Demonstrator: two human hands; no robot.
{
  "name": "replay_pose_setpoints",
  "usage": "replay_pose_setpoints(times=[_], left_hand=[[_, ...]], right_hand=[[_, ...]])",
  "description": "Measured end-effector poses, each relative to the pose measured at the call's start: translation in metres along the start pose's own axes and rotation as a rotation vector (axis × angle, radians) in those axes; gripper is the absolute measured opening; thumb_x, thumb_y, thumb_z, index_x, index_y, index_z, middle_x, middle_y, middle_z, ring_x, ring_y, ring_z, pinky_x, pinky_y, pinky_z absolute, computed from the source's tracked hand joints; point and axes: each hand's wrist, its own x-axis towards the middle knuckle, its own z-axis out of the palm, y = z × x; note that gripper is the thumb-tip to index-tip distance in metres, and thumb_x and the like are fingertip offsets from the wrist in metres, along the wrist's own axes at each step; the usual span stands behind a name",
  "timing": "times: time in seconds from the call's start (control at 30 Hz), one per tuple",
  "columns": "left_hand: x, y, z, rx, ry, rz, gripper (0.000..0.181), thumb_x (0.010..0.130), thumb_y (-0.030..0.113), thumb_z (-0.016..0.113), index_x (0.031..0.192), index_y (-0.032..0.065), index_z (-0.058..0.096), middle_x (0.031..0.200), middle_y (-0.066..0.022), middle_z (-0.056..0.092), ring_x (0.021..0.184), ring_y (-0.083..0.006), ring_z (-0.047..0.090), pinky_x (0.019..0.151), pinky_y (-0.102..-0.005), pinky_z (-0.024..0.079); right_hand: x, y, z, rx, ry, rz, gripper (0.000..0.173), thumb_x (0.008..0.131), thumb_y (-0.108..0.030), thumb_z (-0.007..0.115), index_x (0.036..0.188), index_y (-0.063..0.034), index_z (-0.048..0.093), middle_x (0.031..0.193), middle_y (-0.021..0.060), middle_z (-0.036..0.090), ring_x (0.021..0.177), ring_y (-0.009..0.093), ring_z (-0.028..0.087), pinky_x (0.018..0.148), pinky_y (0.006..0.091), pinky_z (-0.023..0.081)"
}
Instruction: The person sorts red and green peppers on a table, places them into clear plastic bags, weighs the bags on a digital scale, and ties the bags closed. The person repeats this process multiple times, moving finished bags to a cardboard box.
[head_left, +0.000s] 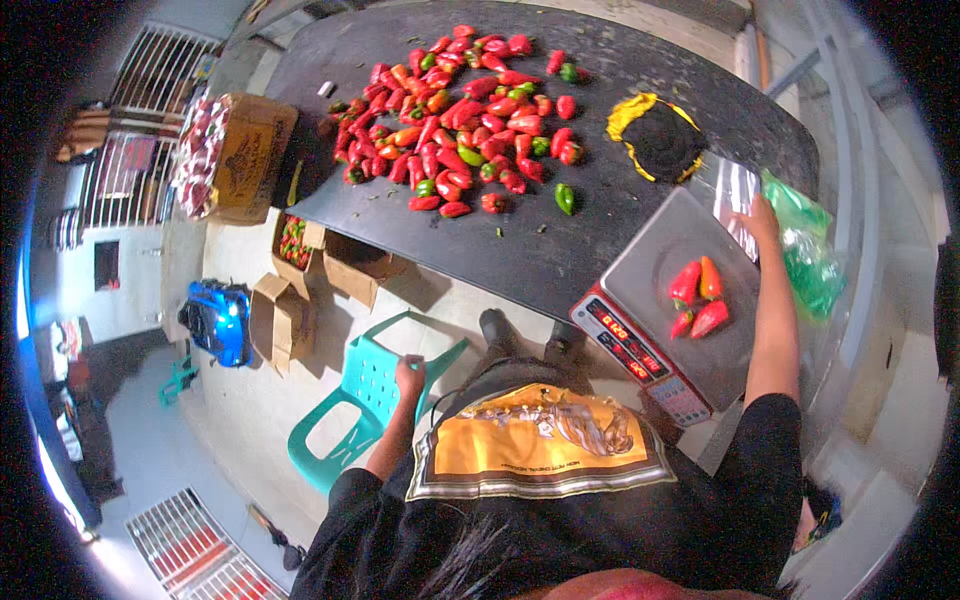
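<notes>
My right hand (759, 219) reaches past the far side of a digital weighing scale (637, 259) and touches clear plastic bags (731, 196); whether its fingers grip one I cannot tell. On the scale's metal pan lie several red peppers (709, 319) and an orange one (709, 279); its red display is lit. My left hand (410, 375) hangs with curled fingers in front of a teal plastic chair (371, 382), away from the table. A large spread of mostly red peppers (465, 112), a few green or orange, covers the middle of the dark table (622, 56).
A black and yellow cloth item (660, 139) and green plastic bags (806, 247) lie by the scale. A full cardboard box (251, 157) stands at the table's left end. Open cardboard boxes (360, 274) and a blue bag or case (225, 322) are on the floor.
</notes>
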Motion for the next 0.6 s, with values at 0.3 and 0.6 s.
replay_pose_setpoints(times=[0.3,0.6], left_hand=[[0.017,0.088,0.016,-0.227,-0.172,0.142,0.018,0.078,0.007,0.062,0.096,0.0018,0.064,0.09,-0.0142,0.064,0.073,-0.0232,0.063,0.069,-0.0326,0.05],[0.057,0.188,0.015,-0.523,-0.223,0.414,0.016,0.084,-0.001,0.054,0.099,-0.0017,0.061,0.094,-0.0078,0.064,0.08,-0.0139,0.06,0.07,-0.0278,0.05]], right_hand=[[0.006,0.024,-0.008,0.279,-0.03,-0.103,0.015,0.08,-0.017,0.061,0.08,-0.0019,0.061,0.077,0.0191,0.058,0.076,0.036,0.058,0.067,0.0433,0.043],[-0.034,-0.048,-0.169,0.414,0.426,-0.146,0.015,0.08,-0.016,0.062,0.083,-0.002,0.058,0.084,0.0146,0.058,0.08,0.033,0.058,0.07,0.0394,0.044]])
